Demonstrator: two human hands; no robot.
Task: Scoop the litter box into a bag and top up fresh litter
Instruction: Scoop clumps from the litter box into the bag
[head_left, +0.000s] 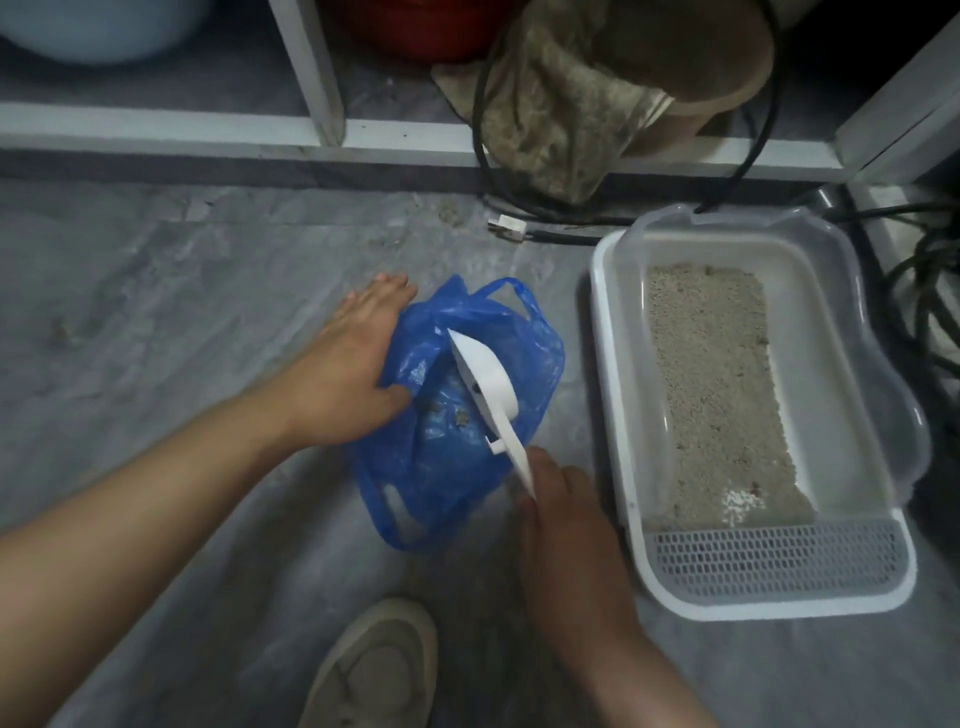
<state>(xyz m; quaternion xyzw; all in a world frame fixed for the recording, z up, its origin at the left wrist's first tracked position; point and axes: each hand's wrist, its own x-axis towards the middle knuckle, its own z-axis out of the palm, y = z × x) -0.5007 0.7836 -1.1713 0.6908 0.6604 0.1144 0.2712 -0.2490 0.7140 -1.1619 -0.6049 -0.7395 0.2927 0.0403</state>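
Note:
A blue plastic bag stands open on the grey floor, with a few clumps of litter inside. My left hand grips the bag's left rim, thumb inside the opening. My right hand holds the handle of a white litter scoop, whose head is tipped on its side over the bag's mouth. To the right sits a white and grey litter box, filled with pale grey litter. A grey grate step spans its near end.
A white shelf frame runs along the back, with a crumpled brown cloth and black cables near the box. A beige shoe rests on the floor at the bottom. A white plug lies behind the bag.

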